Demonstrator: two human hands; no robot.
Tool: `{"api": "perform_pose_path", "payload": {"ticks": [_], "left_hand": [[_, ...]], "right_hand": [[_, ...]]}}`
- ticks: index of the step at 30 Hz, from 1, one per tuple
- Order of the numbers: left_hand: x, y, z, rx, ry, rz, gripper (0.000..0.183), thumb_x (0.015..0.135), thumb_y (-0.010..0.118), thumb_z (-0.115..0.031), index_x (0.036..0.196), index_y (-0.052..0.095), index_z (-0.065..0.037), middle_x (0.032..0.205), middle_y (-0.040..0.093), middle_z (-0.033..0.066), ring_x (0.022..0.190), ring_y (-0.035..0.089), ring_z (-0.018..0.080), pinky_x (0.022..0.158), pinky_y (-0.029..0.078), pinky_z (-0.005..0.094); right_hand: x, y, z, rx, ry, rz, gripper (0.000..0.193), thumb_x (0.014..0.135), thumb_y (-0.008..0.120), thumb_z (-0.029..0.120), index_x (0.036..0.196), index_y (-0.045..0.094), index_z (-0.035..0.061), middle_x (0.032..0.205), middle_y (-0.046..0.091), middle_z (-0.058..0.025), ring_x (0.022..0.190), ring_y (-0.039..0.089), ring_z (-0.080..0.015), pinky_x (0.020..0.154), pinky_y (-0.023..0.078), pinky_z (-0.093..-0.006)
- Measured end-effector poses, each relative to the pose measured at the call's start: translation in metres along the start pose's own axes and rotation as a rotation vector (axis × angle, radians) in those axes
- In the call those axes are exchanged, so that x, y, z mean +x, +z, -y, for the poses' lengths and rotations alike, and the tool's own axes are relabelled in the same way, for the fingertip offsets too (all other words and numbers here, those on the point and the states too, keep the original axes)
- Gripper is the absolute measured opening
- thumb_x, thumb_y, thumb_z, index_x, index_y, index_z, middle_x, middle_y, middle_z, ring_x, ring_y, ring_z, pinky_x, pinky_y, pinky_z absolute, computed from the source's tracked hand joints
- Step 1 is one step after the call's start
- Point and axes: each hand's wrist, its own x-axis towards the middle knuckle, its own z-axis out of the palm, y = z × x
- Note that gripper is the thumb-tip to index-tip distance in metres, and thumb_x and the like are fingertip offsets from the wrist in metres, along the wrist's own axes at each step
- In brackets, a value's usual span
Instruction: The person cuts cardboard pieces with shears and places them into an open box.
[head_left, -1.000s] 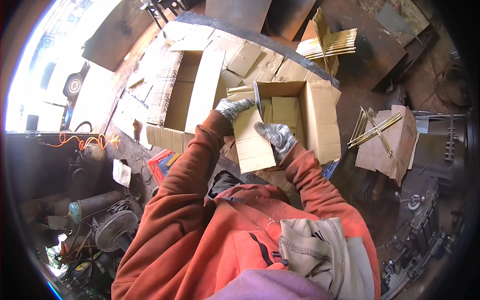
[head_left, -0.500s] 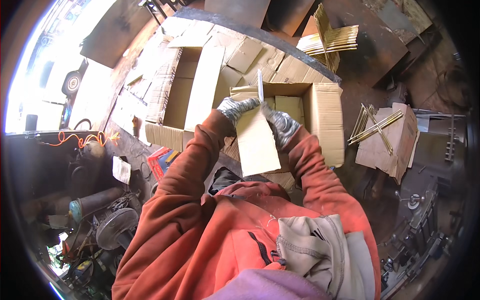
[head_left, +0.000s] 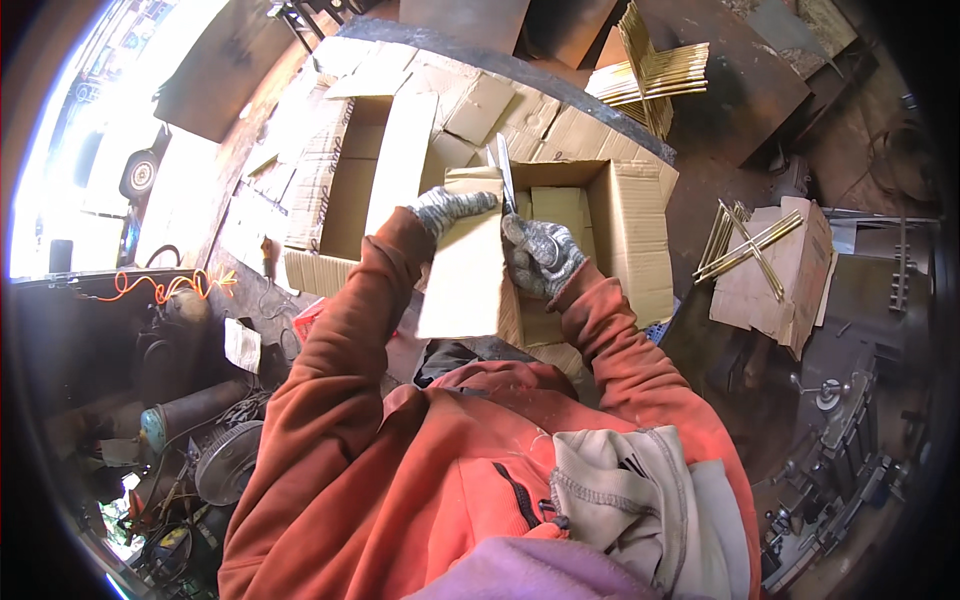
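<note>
In my gloved right hand is a pair of scissors, its blades parted and pointing away from me beside the edge of a cardboard flap. My left hand, also in a grey glove, grips that flap near its far end. The flap tilts to the left of an open cardboard box, and whether it is still joined to the box is hard to see. Part of the scissors' handles is hidden by my right fingers. Inside the box lies a loose-looking cardboard piece.
Another open cardboard box stands to the left on flattened cardboard. Brass-coloured rods are stacked crosswise at the far right, with more rods on a closed carton. A fan and an orange cord lie lower left.
The flap has swung left, away from the box opening, with my left hand. The scissors' blades have parted, and my right hand has shifted slightly left.
</note>
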Motion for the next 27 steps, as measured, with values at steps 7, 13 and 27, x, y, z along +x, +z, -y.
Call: {"api": "perform_pose_path", "payload": {"ticks": [7,13,27], "left_hand": [[-0.006,0.016,-0.003,0.040,0.065,-0.012,0.039,0.084,0.071,-0.012,0.121,0.061,-0.004,0.107,0.067,0.0064,0.092,0.064,0.0156,0.083,0.051,0.0284],[0.012,-0.060,-0.042,0.319,0.252,-0.072,0.041,0.088,0.067,-0.020,0.123,0.058,-0.001,0.112,0.065,0.0068,0.101,0.060,0.0134,0.086,0.050,0.0280],[0.020,0.028,-0.164,1.114,-0.051,-0.256,0.035,0.076,0.079,-0.023,0.104,0.070,-0.005,0.087,0.069,0.0046,0.066,0.063,0.0161,0.055,0.053,0.0330]], "right_hand": [[0.021,0.000,0.004,0.189,-0.017,-0.067,0.032,0.090,0.066,0.038,0.097,0.065,0.0070,0.070,0.062,0.0010,0.050,0.052,-0.0090,0.040,0.037,-0.0229],[0.007,0.019,0.006,-0.029,0.075,-0.093,0.023,0.085,0.072,0.026,0.080,0.062,0.0061,0.059,0.054,0.0010,0.043,0.044,-0.0078,0.038,0.033,-0.0236],[-0.196,-0.036,-0.005,-0.174,-0.326,-0.301,0.039,0.083,0.073,0.017,0.111,0.056,-0.0045,0.065,0.061,-0.0038,0.048,0.055,-0.0102,0.040,0.041,-0.0203]]}}
